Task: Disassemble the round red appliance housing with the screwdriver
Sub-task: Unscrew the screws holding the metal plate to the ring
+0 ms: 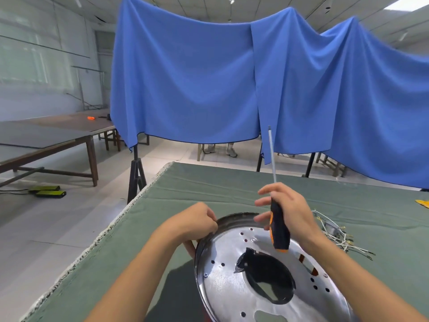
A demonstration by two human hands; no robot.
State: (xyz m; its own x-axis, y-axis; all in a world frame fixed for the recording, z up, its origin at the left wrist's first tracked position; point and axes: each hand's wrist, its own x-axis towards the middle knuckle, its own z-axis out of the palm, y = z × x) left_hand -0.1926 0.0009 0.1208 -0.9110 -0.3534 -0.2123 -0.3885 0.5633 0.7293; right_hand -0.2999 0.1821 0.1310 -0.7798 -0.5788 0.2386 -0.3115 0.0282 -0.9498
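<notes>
Head view, only one going. Housing (267, 275) sitting on the green cloth (162, 228) at the near edge of the table, shiny metal plate facing up, big hole in the middle, red barely peeking at the bottom rim. Left hand (197, 223) curled over the far-left rim, fingers hooked on the edge, pinching it steady. Right hand (287, 212) wrapped round the screwdriver (278, 228) handle, fingers a bit loose, shaft pointing straight up and away, tip nowhere near a screw. So not driving anything right now, looks like mid-regrip or flipping the tool over.

Stuff that could go sideways from here:
- Loose-ish hold on the handle while turning it round = dropped screwdriver, probably landing on the plate or rolling off the cloth.
- One screw (205, 275) visible near the left rim, close to the left forearm. Coming down at an angle there could cam out and skid the tip toward the arm.
- Only one hand on the rim, housing close to the table edge. Hard push could tip or slide it off toward the lap.
- Cut edge round the centre hole looks jagged, bad place for fingers.
- Wires (336, 235) lying just right of the housing, easy to snag with the right wrist.

Can't tell how many screws are already out; several holes look empty.
</notes>
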